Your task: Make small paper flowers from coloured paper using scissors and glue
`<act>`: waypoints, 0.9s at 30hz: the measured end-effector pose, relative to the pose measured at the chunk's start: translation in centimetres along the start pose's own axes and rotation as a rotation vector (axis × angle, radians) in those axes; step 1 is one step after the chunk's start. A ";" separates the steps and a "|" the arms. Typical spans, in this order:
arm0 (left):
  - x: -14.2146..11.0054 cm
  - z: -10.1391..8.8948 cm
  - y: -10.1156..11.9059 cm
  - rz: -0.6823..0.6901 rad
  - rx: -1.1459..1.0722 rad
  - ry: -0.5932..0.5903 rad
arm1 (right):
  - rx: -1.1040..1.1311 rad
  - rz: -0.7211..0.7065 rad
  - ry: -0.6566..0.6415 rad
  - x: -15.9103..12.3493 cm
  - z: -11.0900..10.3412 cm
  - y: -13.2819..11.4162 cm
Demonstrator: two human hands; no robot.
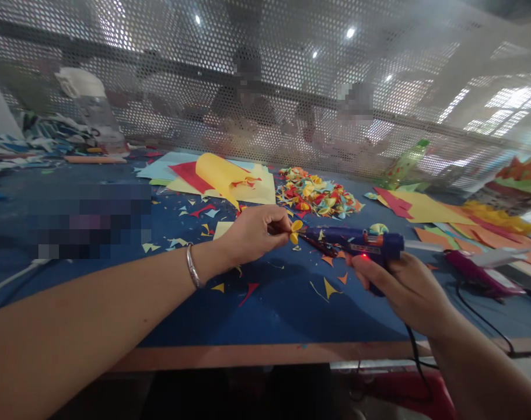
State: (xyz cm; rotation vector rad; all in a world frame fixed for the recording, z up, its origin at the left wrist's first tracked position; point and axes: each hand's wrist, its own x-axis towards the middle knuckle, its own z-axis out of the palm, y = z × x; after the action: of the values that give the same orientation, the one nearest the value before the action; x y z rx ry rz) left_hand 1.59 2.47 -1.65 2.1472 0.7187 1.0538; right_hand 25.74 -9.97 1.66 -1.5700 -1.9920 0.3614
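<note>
Between thumb and fingertips, my left hand (261, 233) pinches a small yellow paper flower (296, 231) above the table. My right hand (401, 291) is wrapped round the grip of a dark blue hot glue gun (353, 240), which points left and has a red light lit. Its nozzle is at the flower; whether they touch I cannot tell. A pale glue stick (423, 245) sticks out of the gun's back end. Behind my hands lies a pile of small folded paper pieces (318, 195) in red, yellow, orange and pale blue.
Paper scraps (331, 289) are scattered over the blue table (265, 326). Coloured sheets (257, 186) lie at the back, more sheets (444, 210) at right. A bottle (97, 114) stands back left, near a perforated metal screen (169, 99). A black cord (416, 356) hangs below my right hand.
</note>
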 end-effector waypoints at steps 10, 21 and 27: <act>0.0 0.0 0.1 0.009 0.020 -0.004 | -0.069 -0.016 0.012 -0.1 -0.1 -0.1; 0.0 0.0 -0.1 0.000 0.006 -0.015 | -0.090 -0.034 0.019 -0.1 0.0 -0.3; 0.0 0.0 -0.2 0.007 -0.004 -0.011 | -0.120 -0.059 0.026 0.0 0.0 -0.1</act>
State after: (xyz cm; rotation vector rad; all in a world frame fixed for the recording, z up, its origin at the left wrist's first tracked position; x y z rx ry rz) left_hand 1.57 2.61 -1.79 2.1518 0.7045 1.0456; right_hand 25.68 -10.01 1.68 -1.5759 -2.0682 0.2011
